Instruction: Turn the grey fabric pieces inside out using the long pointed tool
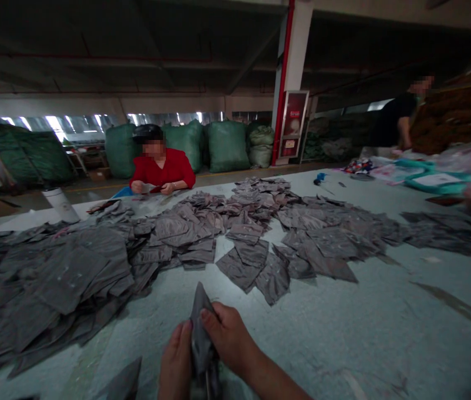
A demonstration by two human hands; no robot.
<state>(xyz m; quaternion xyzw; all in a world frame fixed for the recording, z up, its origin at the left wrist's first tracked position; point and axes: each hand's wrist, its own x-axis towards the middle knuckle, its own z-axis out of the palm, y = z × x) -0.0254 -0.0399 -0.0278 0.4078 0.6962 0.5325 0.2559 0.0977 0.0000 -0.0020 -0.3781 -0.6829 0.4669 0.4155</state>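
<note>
Above the pale tabletop (322, 333), our left hand (176, 361) and right hand (229, 339) hold a grey fabric panel (201, 333) upright, both grips closed narrowly on it.

Left hand (176, 361), right hand (228, 338), holding grey fabric (201, 339)

Foreground: left hand (176, 361) and right hand (229, 339) at the near side of a long table (369, 322), a fabric piece (201, 333) between them. Middle: more fabric pieces (235, 244) spread across the tabletop. Background: a seated person (160, 169) beyond the table, sacks (227, 147) behind; a pillar (290, 72) right of the sacks; a standing person (396, 119) at far right.
</note>
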